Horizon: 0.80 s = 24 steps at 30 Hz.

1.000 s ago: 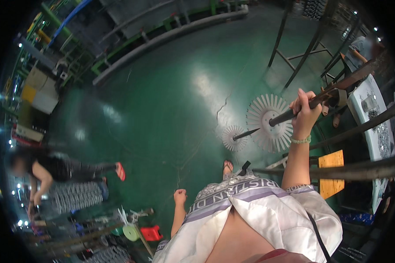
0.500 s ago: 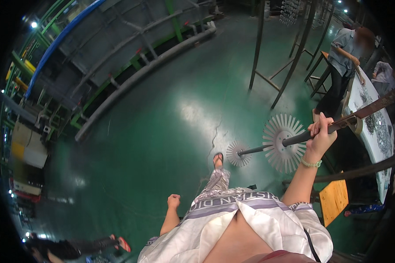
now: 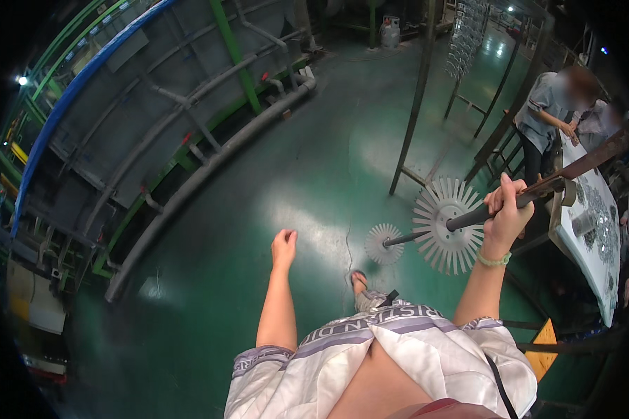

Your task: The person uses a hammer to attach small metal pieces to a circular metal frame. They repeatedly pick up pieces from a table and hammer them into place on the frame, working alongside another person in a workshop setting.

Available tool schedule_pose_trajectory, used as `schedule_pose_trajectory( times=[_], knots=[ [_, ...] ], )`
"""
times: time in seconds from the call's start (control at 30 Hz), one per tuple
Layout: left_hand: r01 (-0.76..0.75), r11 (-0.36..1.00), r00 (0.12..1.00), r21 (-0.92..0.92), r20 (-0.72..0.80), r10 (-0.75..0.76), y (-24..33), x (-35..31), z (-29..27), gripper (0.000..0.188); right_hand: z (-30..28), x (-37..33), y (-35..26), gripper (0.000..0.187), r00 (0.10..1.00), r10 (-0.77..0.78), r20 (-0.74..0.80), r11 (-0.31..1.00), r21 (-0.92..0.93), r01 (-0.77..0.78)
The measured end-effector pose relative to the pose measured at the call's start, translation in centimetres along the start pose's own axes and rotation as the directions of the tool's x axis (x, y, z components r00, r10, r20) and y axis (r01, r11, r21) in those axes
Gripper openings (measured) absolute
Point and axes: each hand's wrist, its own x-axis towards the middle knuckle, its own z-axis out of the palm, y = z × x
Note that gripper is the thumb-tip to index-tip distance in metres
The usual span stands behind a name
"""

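My right hand [image 3: 507,209] is closed around the upper part of a dark rod [image 3: 466,221] with slotted discs, held slanting at my right side. A large grey disc [image 3: 433,222] with slits cut round its edge sits on the rod just below the hand. Farther down is a second slotted disc [image 3: 377,246], which looks smaller. Above my grip, the rod meets a rusty flat bar with a hook-like metal piece [image 3: 569,192]. My left hand [image 3: 284,247] hangs over the green floor with its fingers curled together, and nothing shows in it.
Dark metal frames [image 3: 416,105] stand ahead right, with shiny parts [image 3: 465,42] hanging there. A person [image 3: 545,105] leans over a white table [image 3: 594,258] bearing small metal pieces. A grey tank wall with pipes [image 3: 217,164] runs along the left. A wooden stool [image 3: 541,353] is behind right.
My left hand has swung forward and up. The rod with its discs stays in my right hand, in nearly the same place before me. The frames and tank have shifted as I walk.
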Motion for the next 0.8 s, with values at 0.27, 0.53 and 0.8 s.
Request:
schedule_pose_trajectory(
  times=[0.27, 0.53, 0.8],
  knots=[
    [-0.099, 0.995, 0.995, -0.004, -0.025, 0.099, 0.9, 21.3, 1.5, 0.024, 14.5, 8.7, 12.0, 0.029, 1.000, 0.000, -0.005, 1.000, 0.003, 0.000],
    [0.283, 0.958, 0.950, 0.042, -0.147, -0.274, -10.9, 34.7, -1.3, 0.026, 26.1, 17.3, 22.5, 0.029, 0.999, 0.031, 0.010, 0.999, 0.031, -0.031],
    [-0.002, 0.999, 1.000, -0.034, -0.015, 0.001, -3.7, 62.9, 5.7, 0.026, 34.0, 24.5, 31.8, 0.031, 0.989, -0.024, -0.147, 0.999, -0.035, 0.019]
  ],
)
